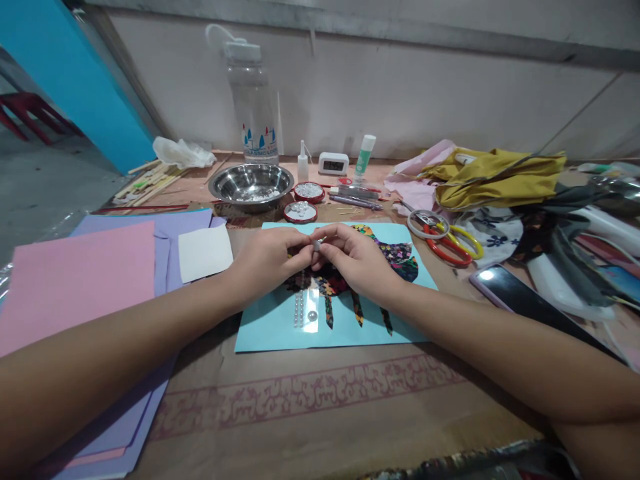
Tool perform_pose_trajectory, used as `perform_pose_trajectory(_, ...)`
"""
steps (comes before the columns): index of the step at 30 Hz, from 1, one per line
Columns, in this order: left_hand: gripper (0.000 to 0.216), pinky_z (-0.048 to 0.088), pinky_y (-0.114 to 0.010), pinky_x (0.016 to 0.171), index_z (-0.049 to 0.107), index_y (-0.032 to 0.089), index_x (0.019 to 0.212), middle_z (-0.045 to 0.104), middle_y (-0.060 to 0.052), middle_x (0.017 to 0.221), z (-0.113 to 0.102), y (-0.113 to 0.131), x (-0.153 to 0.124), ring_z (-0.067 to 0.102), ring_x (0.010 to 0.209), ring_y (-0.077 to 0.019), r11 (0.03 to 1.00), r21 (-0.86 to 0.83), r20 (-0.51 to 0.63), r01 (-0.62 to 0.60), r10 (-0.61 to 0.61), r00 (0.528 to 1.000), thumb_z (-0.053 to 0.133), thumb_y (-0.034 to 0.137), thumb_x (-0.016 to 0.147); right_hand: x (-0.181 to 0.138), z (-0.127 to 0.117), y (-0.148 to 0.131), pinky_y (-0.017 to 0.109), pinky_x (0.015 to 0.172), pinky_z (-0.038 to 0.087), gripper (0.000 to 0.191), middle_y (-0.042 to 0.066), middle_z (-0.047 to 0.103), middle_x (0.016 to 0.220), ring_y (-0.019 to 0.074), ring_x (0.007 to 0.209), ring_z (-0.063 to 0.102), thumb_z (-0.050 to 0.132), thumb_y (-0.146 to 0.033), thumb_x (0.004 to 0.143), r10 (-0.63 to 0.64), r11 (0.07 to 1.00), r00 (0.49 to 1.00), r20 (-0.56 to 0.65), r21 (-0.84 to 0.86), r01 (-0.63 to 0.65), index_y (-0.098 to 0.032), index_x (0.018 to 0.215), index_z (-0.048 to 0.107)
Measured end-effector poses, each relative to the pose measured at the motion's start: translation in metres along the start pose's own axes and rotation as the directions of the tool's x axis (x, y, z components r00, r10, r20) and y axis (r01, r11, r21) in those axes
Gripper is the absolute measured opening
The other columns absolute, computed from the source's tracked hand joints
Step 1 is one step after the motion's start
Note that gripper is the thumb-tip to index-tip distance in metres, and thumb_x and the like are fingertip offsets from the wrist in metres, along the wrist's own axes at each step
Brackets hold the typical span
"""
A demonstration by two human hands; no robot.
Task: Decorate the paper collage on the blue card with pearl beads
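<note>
My left hand (267,259) and my right hand (355,259) meet over a light blue card (270,327) on the table. Their fingertips pinch one small pale piece (317,244) between them; I cannot make out what it is. The card carries a collage of patterned fabric pieces (403,257), partly hidden under my hands. A strip of pearl beads (299,308) and a single round bead (313,316) lie on the card just below my hands.
Pink and lilac sheets (75,280) and a white square (204,252) lie left. Behind the card stand a steel bowl (251,184), two red-rimmed bead tins (300,212), glue bottles, a small clock (333,163) and a water bottle (253,100). Scissors (450,243), a phone (505,288) and yellow cloth (495,175) lie right.
</note>
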State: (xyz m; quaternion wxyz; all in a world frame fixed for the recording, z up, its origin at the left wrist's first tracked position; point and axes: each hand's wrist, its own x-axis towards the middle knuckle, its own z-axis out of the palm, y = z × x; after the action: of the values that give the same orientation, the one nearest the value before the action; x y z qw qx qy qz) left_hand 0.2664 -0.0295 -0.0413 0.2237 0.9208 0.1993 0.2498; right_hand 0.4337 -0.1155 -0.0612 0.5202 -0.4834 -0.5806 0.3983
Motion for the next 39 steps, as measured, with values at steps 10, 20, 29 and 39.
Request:
perform_pose_trajectory(10, 0.024, 0.036, -0.024, 0.060, 0.069, 0.017, 0.074, 0.067, 0.000, 0.071, 0.0020, -0.0023, 0.0007, 0.058, 0.064, -0.0126, 0.991, 0.129, -0.032, -0.042, 0.046, 0.998, 0.050, 0.020, 0.089, -0.0023, 0.0016, -0.0020, 0.031, 0.076, 0.053, 0.016, 0.000, 0.067, 0.078, 0.0138, 0.075, 0.067, 0.048, -0.018, 0.094, -0.042, 0.993, 0.998, -0.038, -0.108, 0.038, -0.019, 0.107, 0.058)
perform_pose_trajectory(20, 0.028, 0.037, -0.026, 0.062, 0.067, 0.018, 0.075, 0.065, -0.001, 0.072, 0.0004, -0.0014, 0.0009, 0.057, 0.068, -0.0145, 0.995, 0.099, 0.006, -0.008, 0.007, 1.000, 0.045, 0.023, 0.092, 0.0012, 0.0000, -0.0015, 0.030, 0.074, 0.055, 0.013, -0.001, 0.067, 0.076, 0.0120, 0.071, 0.066, 0.051, -0.020, 0.094, 0.004, 0.999, 1.000, -0.012, 0.032, -0.003, -0.019, 0.105, 0.059)
perform_pose_trajectory(29, 0.026, 0.041, -0.027, 0.069, 0.070, 0.019, 0.082, 0.069, -0.002, 0.081, 0.0015, -0.0033, 0.0012, 0.061, 0.076, -0.0157, 1.000, 0.000, 0.053, -0.007, 0.006, 0.999, 0.048, 0.029, 0.093, 0.0049, -0.0046, -0.0035, 0.029, 0.073, 0.056, 0.012, -0.002, 0.066, 0.075, 0.0111, 0.069, 0.065, 0.053, -0.018, 0.093, 0.063, 0.993, 0.998, -0.011, 0.099, -0.062, -0.020, 0.102, 0.061)
perform_pose_trajectory(39, 0.031, 0.034, -0.025, 0.058, 0.066, 0.017, 0.069, 0.064, -0.001, 0.067, -0.0010, -0.0014, -0.0001, 0.055, 0.063, -0.0125, 0.994, 0.104, 0.024, -0.021, 0.018, 1.000, 0.046, 0.025, 0.092, 0.0029, 0.0000, -0.0049, 0.029, 0.076, 0.058, 0.013, -0.001, 0.068, 0.078, 0.0114, 0.071, 0.068, 0.053, -0.017, 0.093, 0.091, 0.993, 0.996, -0.004, 0.073, -0.091, -0.018, 0.101, 0.063)
